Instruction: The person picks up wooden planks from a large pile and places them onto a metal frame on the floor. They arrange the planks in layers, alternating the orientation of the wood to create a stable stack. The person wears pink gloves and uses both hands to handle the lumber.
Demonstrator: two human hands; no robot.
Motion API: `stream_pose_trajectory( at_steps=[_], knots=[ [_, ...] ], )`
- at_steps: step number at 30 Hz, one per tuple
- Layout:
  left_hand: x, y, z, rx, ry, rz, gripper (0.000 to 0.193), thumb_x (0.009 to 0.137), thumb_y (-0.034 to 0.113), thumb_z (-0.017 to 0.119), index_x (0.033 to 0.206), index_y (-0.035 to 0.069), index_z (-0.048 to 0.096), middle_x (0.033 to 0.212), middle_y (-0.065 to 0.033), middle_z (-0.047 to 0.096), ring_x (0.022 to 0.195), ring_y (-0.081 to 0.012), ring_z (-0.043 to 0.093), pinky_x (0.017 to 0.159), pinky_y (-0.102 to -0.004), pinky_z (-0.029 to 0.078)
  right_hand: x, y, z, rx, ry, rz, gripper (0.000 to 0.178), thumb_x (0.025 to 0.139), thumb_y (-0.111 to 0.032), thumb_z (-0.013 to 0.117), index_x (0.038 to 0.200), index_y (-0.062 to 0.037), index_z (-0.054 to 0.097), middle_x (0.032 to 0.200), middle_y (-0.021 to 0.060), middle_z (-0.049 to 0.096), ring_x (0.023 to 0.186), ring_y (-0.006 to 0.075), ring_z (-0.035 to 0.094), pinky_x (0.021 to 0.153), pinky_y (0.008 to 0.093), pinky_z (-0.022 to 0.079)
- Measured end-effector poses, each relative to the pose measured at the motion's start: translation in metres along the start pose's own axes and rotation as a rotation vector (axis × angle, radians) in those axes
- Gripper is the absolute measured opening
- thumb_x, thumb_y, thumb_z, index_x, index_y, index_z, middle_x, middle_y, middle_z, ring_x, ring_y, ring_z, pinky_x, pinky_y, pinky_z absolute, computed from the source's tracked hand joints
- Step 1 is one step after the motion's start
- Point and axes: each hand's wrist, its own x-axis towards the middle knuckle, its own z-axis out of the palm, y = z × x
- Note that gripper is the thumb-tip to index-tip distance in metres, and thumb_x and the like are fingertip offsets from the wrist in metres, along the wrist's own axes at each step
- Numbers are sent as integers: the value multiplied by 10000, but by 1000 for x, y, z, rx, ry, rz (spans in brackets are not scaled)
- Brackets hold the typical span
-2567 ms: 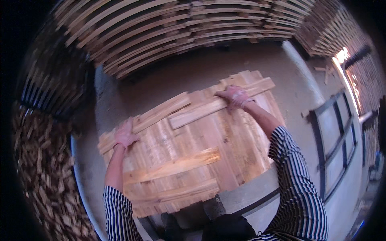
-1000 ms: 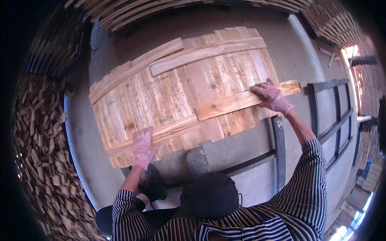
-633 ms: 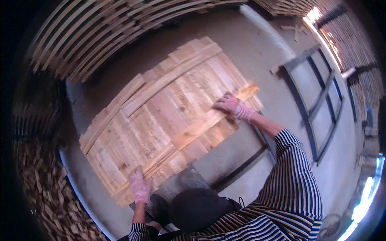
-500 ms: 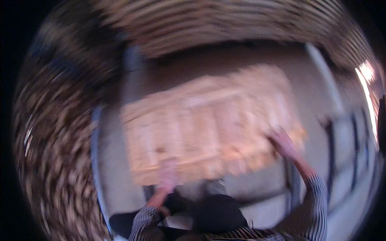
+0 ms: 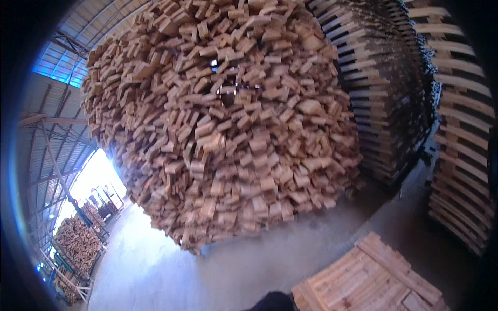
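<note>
Neither of my hands is in view. At the lower right, a flat stack of pale wooden boards is cut off by the picture's lower edge, and whether a hand touches it cannot be seen. Beside its left end, a dark rounded shape, perhaps my knee, shows at the bottom. Ahead rises a huge pile of short wooden blocks.
Tall stacks of wooden pallets stand right of the pile, with another pallet stack at the far right. Grey concrete floor runs left toward a bright opening, near a smaller wood heap.
The view has swung left and up, from the boards to the block pile. My hands, which were on the boards, have left the picture. The boards now appear at the lower right.
</note>
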Motion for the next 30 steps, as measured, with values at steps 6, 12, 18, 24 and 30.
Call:
stream_pose_trajectory(
  at_steps=[6,12,18,24,30],
  knots=[
    [27,-38,-140,-122,58,28,577,833,266,746,1362,91,599,1337,-147,623,1304,-332,552,1164,-508,409,110,-119,-23,102,-112,-7,546,902,-171,718,1414,-60,562,1218,184,664,1185,393,610,1150,518,406],
    [-9,-60,-361,-181,276,-23,616,811,270,770,1364,67,589,1319,-174,620,1294,-354,555,1167,-522,405,152,-265,-65,226,-211,84,613,881,-192,750,1440,-54,540,1230,191,662,1194,390,613,1140,503,424],
    [-131,-88,-673,341,650,-291,767,805,340,821,1480,102,545,1510,-189,539,1467,-436,421,1240,-518,338,188,-427,-118,389,-245,105,682,859,-213,783,1465,-47,518,1241,197,660,1202,387,615,1130,489,442],
    [-261,-31,-946,728,928,-438,774,931,416,683,1610,197,383,1701,-175,281,1590,-364,213,1309,-537,133,267,-698,-274,93,225,-701,804,923,-270,772,1572,-12,374,1479,263,535,1345,429,549,1073,459,502],
    [-397,16,-1110,1227,1414,-453,711,837,340,788,1474,135,546,1528,-192,477,1491,-427,360,1281,-590,155,315,-1033,-392,-86,605,-1249,738,931,-249,711,1570,-70,388,1506,223,509,1321,422,561,1051,494,507]
  ],
)
